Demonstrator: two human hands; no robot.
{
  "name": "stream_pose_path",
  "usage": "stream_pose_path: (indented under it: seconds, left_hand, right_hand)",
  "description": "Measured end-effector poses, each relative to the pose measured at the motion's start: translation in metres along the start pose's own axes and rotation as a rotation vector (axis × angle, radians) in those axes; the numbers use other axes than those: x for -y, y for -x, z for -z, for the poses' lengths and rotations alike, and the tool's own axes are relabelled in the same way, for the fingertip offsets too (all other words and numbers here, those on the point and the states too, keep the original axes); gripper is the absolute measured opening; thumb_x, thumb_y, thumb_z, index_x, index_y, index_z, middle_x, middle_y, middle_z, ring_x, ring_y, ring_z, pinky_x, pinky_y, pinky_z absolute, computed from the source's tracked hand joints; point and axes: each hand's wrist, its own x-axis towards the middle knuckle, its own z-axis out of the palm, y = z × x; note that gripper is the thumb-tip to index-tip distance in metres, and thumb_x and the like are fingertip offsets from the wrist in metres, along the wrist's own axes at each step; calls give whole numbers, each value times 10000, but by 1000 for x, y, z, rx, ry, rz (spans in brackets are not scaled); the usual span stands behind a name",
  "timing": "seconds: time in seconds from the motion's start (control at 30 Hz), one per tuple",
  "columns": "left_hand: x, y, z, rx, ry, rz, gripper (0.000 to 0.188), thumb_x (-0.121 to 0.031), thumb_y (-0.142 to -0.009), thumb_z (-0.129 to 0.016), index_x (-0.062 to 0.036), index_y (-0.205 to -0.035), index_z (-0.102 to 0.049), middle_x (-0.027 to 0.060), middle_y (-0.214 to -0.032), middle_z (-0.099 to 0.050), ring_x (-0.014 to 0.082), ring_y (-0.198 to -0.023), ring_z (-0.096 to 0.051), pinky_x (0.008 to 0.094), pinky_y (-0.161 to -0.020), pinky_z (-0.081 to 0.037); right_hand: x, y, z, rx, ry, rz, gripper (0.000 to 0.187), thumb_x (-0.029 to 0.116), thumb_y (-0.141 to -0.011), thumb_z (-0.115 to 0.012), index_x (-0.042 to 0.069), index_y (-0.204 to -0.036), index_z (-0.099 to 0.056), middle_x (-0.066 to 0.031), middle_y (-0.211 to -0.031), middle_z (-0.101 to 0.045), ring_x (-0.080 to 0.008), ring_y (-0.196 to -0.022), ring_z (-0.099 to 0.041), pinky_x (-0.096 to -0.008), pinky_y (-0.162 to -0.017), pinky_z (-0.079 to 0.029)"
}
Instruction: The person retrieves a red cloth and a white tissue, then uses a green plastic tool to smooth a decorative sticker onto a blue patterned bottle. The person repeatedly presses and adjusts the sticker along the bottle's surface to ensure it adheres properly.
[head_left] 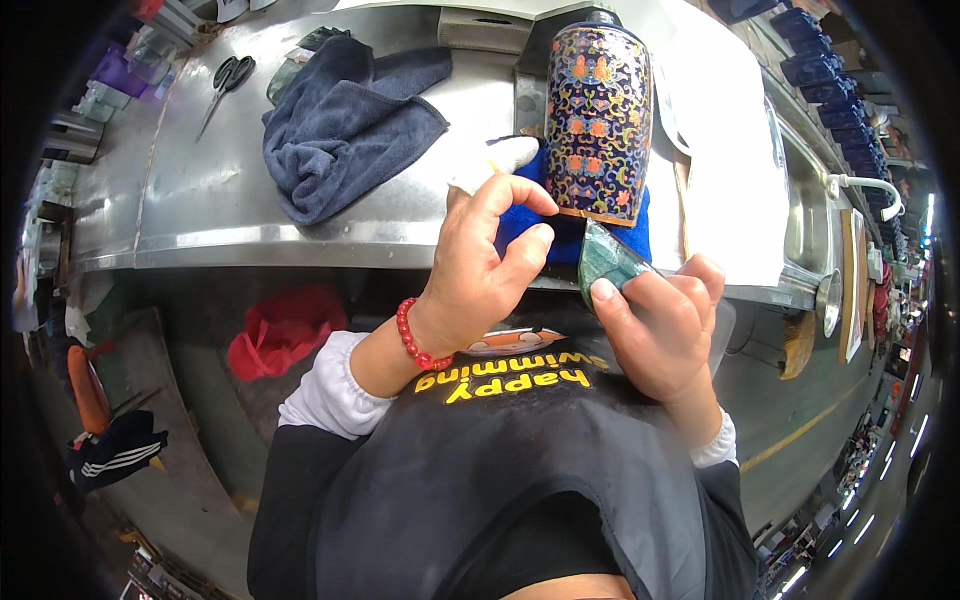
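Note:
A dark blue vase [599,120] with a dense floral and scroll pattern lies on its side, its gold-rimmed base toward me. Under it is a bright blue cloth [632,236]. My left hand [487,245] hovers just left of the base, thumb and forefinger curved and apart; I see nothing between them, and its other fingers are hidden. In my right hand [660,325] a dark green, glossy, triangular flat piece [607,258] is pinched between thumb and fingers. Its tip points up near the vase's base. Whether the tip touches the vase I cannot tell.
A grey-blue towel [345,125] is crumpled on the metal bench [215,215], with black-handled scissors [228,82] to its left. White sheeting [735,150] covers the bench right of the vase, beside a sink with a tap [870,188]. A red bag [285,330] sits below the bench.

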Motion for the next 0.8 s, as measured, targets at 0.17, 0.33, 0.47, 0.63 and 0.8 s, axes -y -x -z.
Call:
stream_pose_path:
  seconds: [0.17,0.33,0.47,0.63,0.8]
  left_hand:
    - [3,2,-1,-26,-169,-149,235,-119,-836,-665,-59,-1064,-673,146,-1081,-625,341,-1063,-524,449,-1004,-391]
    - [7,0,-5,-87,-501,-510,375,-112,-793,-682,-40,-1162,-687,204,-1255,-599,399,-1198,-479,517,-1066,-357]
    - [3,4,-7,-67,-606,-556,479,-122,-768,-695,-22,-1236,-669,239,-1387,-558,433,-1306,-429,553,-1122,-318]
    - [-6,3,-9,7,-494,-398,447,-115,-785,-676,4,-1214,-646,298,-1393,-498,453,-1324,-390,539,-1151,-279]
    - [-17,0,-14,39,-314,-184,342,-92,-799,-665,-2,-1128,-645,315,-1419,-458,441,-1309,-393,518,-1147,-273]
  right_hand:
    - [1,0,1,-7,-3,0,455,165,-619,-771,139,-1073,-768,3,-986,-580,-147,-718,-461,-387,-791,-389]
    - [1,3,1,-7,-14,-8,428,154,-633,-760,135,-1061,-771,-1,-966,-584,-152,-737,-472,-380,-780,-392]
    - [-5,4,1,-45,-42,-37,397,139,-653,-753,112,-1048,-768,-11,-953,-587,-158,-727,-476,-365,-751,-392]
    - [-9,6,-2,-111,-69,-43,423,78,-615,-772,101,-1037,-762,-18,-945,-579,-162,-707,-470,-352,-706,-383]
    - [-9,8,0,-130,-98,-76,461,13,-589,-786,103,-1040,-753,-19,-928,-564,-165,-696,-465,-351,-684,-377]
